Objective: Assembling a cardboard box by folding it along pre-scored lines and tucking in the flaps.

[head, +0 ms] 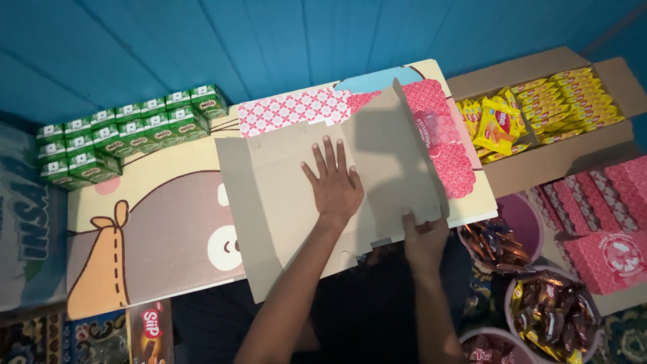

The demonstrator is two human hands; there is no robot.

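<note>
Looking down from the head camera, I see my left hand [335, 183] pressed flat, fingers spread, on the middle of an unfolded grey-brown cardboard box blank [296, 209] lying on a low table [155, 229] printed with a cartoon animal face. My right hand [424, 236] pinches the lower edge of the blank's right flap [397, 155], which stands raised and tilted; its pink patterned outer side [441, 145] shows beyond it. At the table's far left corner sit rows of small green drink cartons [121, 131]. To the right, an open brown carton [546, 158] holds yellow snack packets [552, 101]. Below it lie flat pink boxes [606, 236], matching the blank's print. Near my right wrist, round tubs [515, 219] hold brown and gold wrapped sweets [549, 313]. A dark brown wafer box [149, 331] lies at the bottom left. Blue boards [269, 40] fill the background.
</note>
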